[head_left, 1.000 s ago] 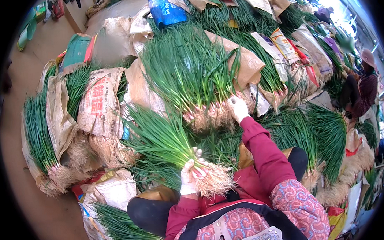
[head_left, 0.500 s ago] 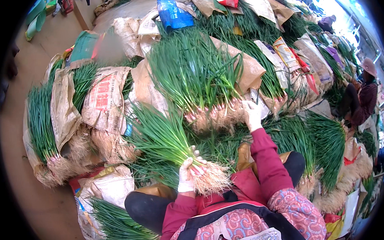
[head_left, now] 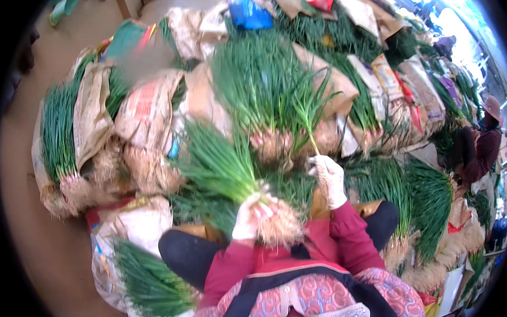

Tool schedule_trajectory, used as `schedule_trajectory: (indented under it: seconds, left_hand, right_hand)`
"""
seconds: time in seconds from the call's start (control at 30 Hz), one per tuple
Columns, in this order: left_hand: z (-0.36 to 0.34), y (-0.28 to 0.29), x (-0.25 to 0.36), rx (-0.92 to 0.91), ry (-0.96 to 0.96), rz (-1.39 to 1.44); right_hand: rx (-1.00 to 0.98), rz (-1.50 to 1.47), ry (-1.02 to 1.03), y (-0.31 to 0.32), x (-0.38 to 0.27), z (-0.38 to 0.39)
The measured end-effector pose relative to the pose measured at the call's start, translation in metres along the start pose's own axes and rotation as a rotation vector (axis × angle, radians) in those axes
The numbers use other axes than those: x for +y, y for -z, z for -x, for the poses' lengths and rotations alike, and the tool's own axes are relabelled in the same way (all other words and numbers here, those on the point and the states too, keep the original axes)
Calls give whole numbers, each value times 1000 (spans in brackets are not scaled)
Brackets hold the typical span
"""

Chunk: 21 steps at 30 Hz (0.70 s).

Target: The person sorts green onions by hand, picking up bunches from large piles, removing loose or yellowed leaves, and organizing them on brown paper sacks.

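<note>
My left hand [head_left: 246,219], in a white glove, is closed round a thick bunch of spring onions [head_left: 227,169]. Its green leaves fan away to the upper left, and the pale roots hang over the near side of the hand. Pinched in my gloved right hand [head_left: 331,181] is a thin spring onion stalk [head_left: 309,117], held upright with leaves at the top; whether it is one or more I cannot tell. Just beyond both hands lies a large heap of spring onions [head_left: 256,83], its root ends facing me.
Bundles of spring onions [head_left: 62,129] wrapped in brown paper sacks [head_left: 145,106] stand at the left. More loose spring onions [head_left: 431,200] lie to my right. A blue plastic bag [head_left: 248,10] is at the back. Another person [head_left: 482,147] sits at the far right.
My right hand has drawn back from the heap toward me and now holds a thin spring onion stalk. The left hand keeps its bunch. The whole view has shifted slightly.
</note>
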<state>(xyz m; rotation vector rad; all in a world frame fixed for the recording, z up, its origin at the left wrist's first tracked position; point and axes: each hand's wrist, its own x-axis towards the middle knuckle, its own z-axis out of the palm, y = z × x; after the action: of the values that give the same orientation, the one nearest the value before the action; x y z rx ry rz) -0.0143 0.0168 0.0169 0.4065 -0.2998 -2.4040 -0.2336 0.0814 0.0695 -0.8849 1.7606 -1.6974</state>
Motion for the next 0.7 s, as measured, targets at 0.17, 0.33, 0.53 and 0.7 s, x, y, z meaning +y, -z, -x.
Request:
schedule_trajectory:
  seconds: [0.17, 0.33, 0.53, 0.7]
  left_hand:
    - [-1, -21, 1, 24, 27, 25]
    - [8, 5, -3, 52, 171, -76]
    - [10, 9, -2, 37, 256, -64]
    - [20, -1, 3, -2, 236, -151]
  right_hand:
    - [-349, 130, -110, -33, -4, 55]
    - [-545, -336, -359, -35, 27, 87]
    - [-716, 60, -244, -21, 72, 76]
    - [-593, -147, -782, -36, 26, 35]
